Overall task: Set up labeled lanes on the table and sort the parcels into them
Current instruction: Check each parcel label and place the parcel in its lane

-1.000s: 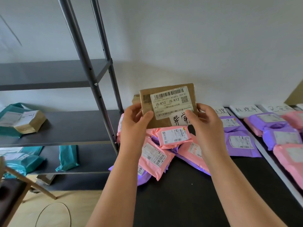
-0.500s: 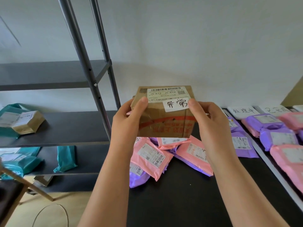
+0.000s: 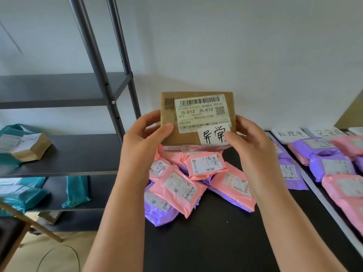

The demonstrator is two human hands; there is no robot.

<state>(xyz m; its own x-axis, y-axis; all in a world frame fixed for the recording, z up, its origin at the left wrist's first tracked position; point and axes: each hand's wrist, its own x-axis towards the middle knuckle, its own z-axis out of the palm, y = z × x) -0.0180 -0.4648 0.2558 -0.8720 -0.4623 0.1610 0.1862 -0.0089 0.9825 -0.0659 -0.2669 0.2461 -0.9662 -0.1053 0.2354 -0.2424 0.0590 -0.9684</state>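
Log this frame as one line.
left hand: grips cardboard box left edge | right hand: grips right edge, thumb on handwritten tag | box: held up, label toward camera

The cardboard box point(image 3: 186, 138) is plain brown. Its shipping label point(image 3: 202, 114) is white with black barcodes and a QR square, and a white slip point(image 3: 213, 136) on it bears black handwriting. Below the box, pink mailers point(image 3: 188, 207) and purple mailers point(image 3: 159, 214), each white-labelled, lie on a black tabletop point(image 3: 216, 242). Right of the box, white lane cards point(image 3: 290, 134) carry black characters. Left of the box, the shelf point(image 3: 78, 154) is dark grey, with teal bags point(image 3: 76, 191).
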